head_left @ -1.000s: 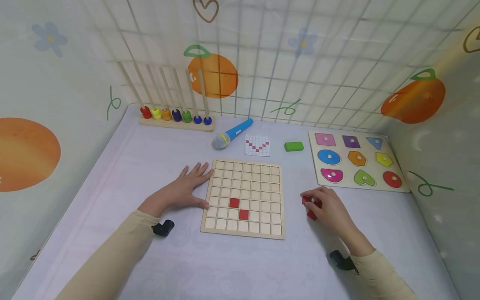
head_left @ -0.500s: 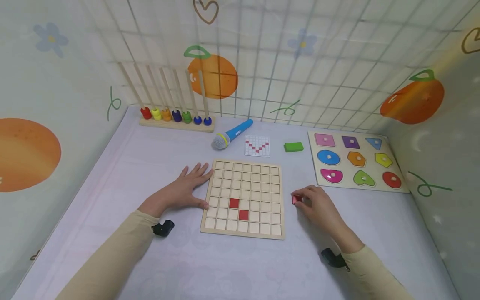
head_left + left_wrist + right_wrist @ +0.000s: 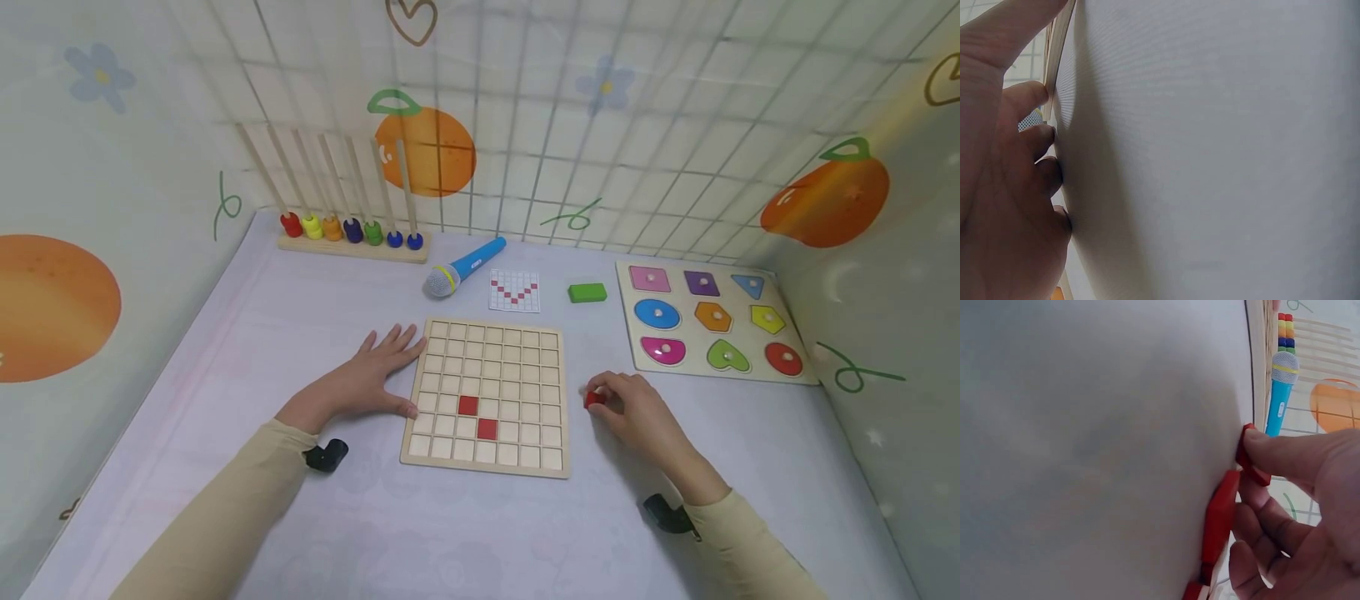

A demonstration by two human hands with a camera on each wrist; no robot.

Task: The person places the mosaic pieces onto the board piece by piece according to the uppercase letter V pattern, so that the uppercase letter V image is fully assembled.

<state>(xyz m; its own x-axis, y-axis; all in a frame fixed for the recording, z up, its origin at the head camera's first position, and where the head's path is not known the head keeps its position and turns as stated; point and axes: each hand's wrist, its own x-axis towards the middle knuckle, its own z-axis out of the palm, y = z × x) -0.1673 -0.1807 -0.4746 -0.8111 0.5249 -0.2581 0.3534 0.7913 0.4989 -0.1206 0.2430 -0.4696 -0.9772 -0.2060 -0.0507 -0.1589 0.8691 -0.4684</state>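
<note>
My right hand [image 3: 641,417], to the right of the wooden grid board [image 3: 563,392], pinches a red square tile [image 3: 1252,456] between thumb and fingers. In the right wrist view more red tiles [image 3: 1219,519] lie on the table under that hand; in the head view the hand hides them. My left hand [image 3: 371,379] lies with fingers spread at the board's left side, its thumb and index fingertip at the board's edge. Two red squares [image 3: 468,406] sit diagonally in cells in the lower part of the board; the other cells show pale wood.
Behind the board lie a small grid card [image 3: 514,291] with a red V pattern, a blue toy microphone [image 3: 467,267] and a green block [image 3: 587,293]. A peg rack with coloured beads [image 3: 354,246] stands at the back left, a shape puzzle [image 3: 693,337] at right.
My right hand has shifted left toward the board with a red tile, then stayed in place while the tile changed its tilt. The left hand and board have not moved.
</note>
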